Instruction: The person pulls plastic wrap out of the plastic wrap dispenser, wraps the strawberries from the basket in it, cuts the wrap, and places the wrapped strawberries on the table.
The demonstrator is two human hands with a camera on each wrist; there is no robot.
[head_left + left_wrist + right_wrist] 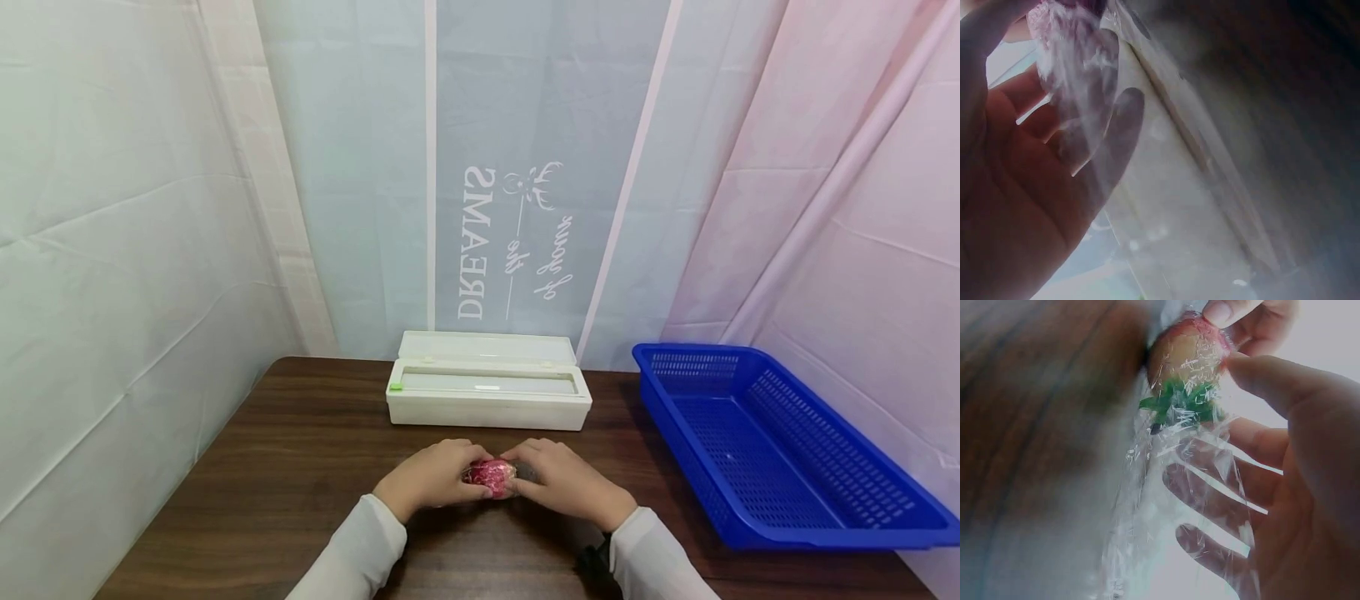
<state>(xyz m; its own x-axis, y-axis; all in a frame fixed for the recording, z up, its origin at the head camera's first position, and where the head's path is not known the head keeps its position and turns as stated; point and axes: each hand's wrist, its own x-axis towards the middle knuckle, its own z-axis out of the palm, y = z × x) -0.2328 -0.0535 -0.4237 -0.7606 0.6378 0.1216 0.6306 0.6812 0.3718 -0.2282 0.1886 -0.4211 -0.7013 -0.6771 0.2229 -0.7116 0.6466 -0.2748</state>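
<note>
A red and pale-yellow fruit [492,477] with green leaves at one end, strawberry-like, lies wrapped in clear cling film between both hands. My left hand [437,475] pinches its left side with thumb and fingertips. From the opposite side, my right hand [564,479] grips the wrapped fruit between thumb and index finger. In the right wrist view, loose cling film [1125,531] trails off past the leaves, with the other right fingers spread behind it. The fruit's pink end [1044,22] shows at the top of the left wrist view, which is hazy.
A white cling film dispenser box [487,410] stands just beyond the hands, its translucent lid [487,345] raised and a green slider [395,387] at its left end. To the right sits a blue perforated basket [693,450]. Fabric curtains [360,208] surround the brown table [285,467].
</note>
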